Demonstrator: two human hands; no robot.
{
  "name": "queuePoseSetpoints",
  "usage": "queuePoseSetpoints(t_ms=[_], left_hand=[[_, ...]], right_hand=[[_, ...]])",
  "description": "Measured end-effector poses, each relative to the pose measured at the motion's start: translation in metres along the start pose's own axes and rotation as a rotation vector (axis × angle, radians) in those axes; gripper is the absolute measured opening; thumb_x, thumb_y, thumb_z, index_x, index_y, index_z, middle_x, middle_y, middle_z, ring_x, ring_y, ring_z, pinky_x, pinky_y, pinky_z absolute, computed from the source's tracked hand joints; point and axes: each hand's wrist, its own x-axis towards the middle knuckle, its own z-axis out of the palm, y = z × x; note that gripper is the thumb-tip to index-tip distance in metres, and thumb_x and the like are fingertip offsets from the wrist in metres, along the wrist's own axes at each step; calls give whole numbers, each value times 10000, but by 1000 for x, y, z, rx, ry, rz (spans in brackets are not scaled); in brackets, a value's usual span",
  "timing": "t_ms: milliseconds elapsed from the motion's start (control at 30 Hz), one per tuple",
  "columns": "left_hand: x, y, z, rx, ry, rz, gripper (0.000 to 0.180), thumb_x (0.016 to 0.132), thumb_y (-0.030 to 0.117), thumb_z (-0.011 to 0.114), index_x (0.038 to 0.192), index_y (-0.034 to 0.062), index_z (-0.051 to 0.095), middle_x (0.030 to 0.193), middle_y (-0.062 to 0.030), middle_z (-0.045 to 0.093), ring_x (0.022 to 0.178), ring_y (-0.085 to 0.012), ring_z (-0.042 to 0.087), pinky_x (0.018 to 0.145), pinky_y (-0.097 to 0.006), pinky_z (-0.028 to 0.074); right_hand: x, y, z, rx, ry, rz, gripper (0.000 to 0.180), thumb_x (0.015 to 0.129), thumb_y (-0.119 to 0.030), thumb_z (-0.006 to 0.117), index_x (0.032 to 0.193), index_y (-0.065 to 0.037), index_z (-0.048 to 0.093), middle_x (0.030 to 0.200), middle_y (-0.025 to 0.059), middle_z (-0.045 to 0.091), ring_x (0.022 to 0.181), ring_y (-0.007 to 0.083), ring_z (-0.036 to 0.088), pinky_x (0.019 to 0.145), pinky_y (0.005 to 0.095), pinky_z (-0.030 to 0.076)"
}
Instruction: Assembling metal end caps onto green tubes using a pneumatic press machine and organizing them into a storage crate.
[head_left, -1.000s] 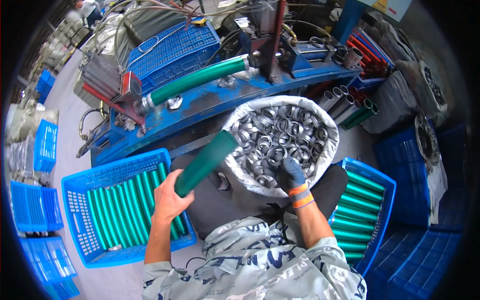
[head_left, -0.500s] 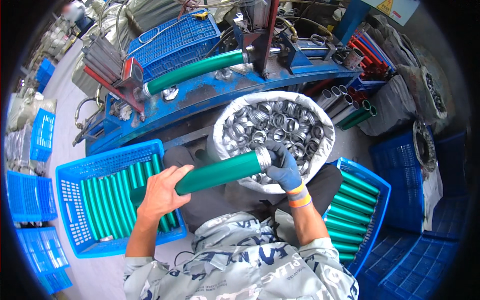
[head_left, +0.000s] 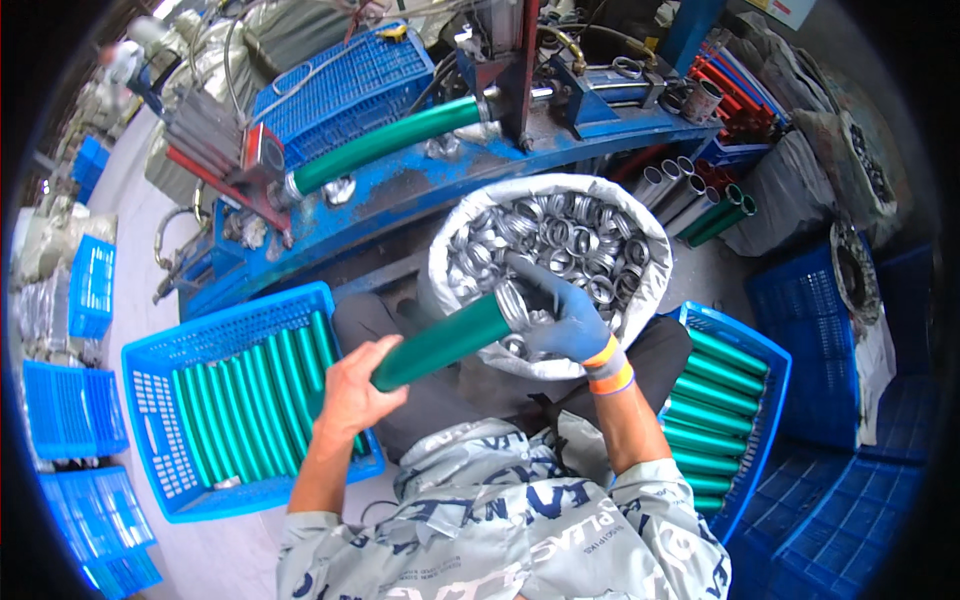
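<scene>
A shiny green metal tube (head_left: 445, 345) slants up to the right across my lap. Wrapped around its lower left part is my left hand (head_left: 358, 388), bare and closed. At the upper right end sits a silver threaded ring (head_left: 512, 307). My right hand (head_left: 568, 315), in a blue glove with an orange cuff, is beside that ring with fingers stretched and spread. Whether its fingertips touch the ring is hard to tell. Just beyond stands a white sack (head_left: 440, 235) full of loose silver rings (head_left: 580, 240).
Blue crates of green tubes flank me, a left crate (head_left: 150, 430) and a right crate (head_left: 770, 370). Ahead, a blue machine bench (head_left: 400, 195) has another green tube (head_left: 390, 145) clamped across it. Several tubes (head_left: 690, 200) lean at the right. Stacked blue crates (head_left: 75, 400) line the far left.
My right hand's fingers have opened from around the ring and stretched out. The tube's ringed end has shifted slightly left, and my left hand has moved a little right. The whole view has shifted slightly.
</scene>
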Motion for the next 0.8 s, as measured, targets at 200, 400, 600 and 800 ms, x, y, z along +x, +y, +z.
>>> queuePoseSetpoints(t_ms=[200,400,600,800], left_hand=[[-2,2,4,-302,-54,-74,767,739,132,988,1449,20,719,1207,-101,810,1095,-227,787,1006,-381,611],[-6,-3,-1,-698,120,-145,649,772,128,982,1337,-15,698,1136,-90,773,1013,-225,761,938,-385,613],[8,7,-7,-1240,675,-102,826,975,483,852,1564,-1,532,1229,-202,734,1168,-305,704,1023,-467,599],[-14,-17,12,-1652,722,-301,464,1123,455,712,1416,96,696,1427,-169,742,1333,-306,702,1165,-501,570]], right_hand=[[16,153,-47,-550,-11,170,579,1039,-327,782,1570,-114,693,1531,176,722,1240,281,773,1038,434,620],[19,196,-24,-1260,122,-33,416,967,-451,759,1291,-195,807,1249,183,790,1083,419,783,929,553,623],[40,177,-20,-1268,113,162,366,927,-474,815,1163,-196,856,1143,187,818,1038,422,797,909,551,633],[47,177,-39,-1142,-91,197,399,915,-466,824,1158,-150,844,1146,211,829,1080,438,795,953,548,629]])
